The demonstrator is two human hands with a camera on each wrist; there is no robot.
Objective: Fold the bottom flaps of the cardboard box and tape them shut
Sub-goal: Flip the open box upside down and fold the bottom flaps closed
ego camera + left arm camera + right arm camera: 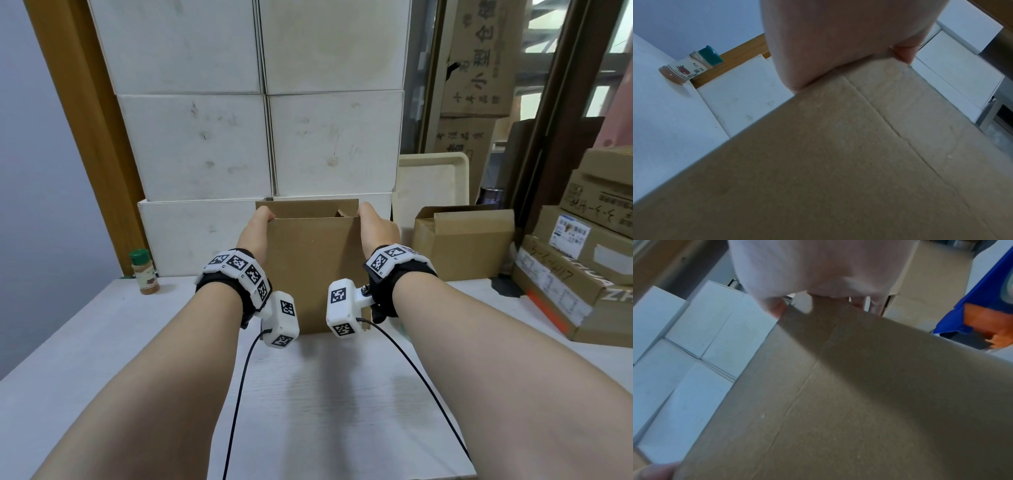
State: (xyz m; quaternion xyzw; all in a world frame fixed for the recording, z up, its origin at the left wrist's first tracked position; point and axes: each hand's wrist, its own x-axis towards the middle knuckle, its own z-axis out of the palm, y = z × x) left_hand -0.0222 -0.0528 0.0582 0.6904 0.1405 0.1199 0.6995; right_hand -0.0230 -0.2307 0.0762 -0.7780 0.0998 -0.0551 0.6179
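Cardboard box (310,263) stands upright on table (102,342); I've got left hand (255,229) & right hand (375,228) each gripping upper corners, prob. to spread it open for flap access.

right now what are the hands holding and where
Both hold the cardboard box: left hand grips its upper left corner, right hand its upper right corner.

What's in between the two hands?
The cardboard box stands on the table between the left hand and the right hand; each grips a top corner. The head view shows it.
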